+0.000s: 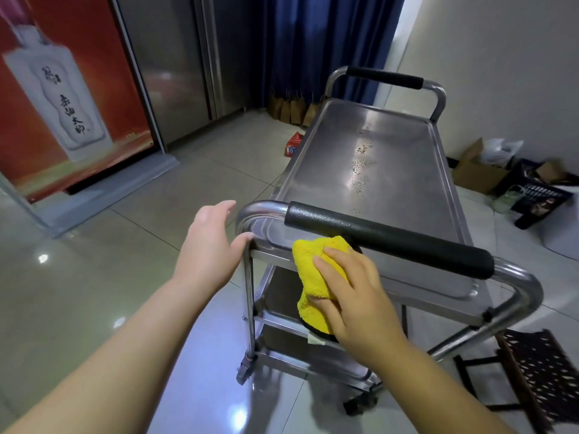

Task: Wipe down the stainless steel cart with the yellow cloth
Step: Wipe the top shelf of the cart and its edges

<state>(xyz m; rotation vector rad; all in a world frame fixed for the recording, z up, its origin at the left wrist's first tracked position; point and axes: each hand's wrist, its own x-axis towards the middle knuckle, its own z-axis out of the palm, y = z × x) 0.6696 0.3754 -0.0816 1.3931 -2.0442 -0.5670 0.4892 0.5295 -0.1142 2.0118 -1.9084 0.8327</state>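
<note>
Cart top tray: brushed stainless steel, glossy, speckled. Handle grip: black, matt, pebbled foam. Yellow cloth: fluffy microfibre. Floor tiles: glossy, smooth.

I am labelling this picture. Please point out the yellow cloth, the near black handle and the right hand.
yellow cloth (313,261): head view, upper folded part.
near black handle (388,238): head view, middle of the foam sleeve.
right hand (354,296): head view, back of the hand.
</note>
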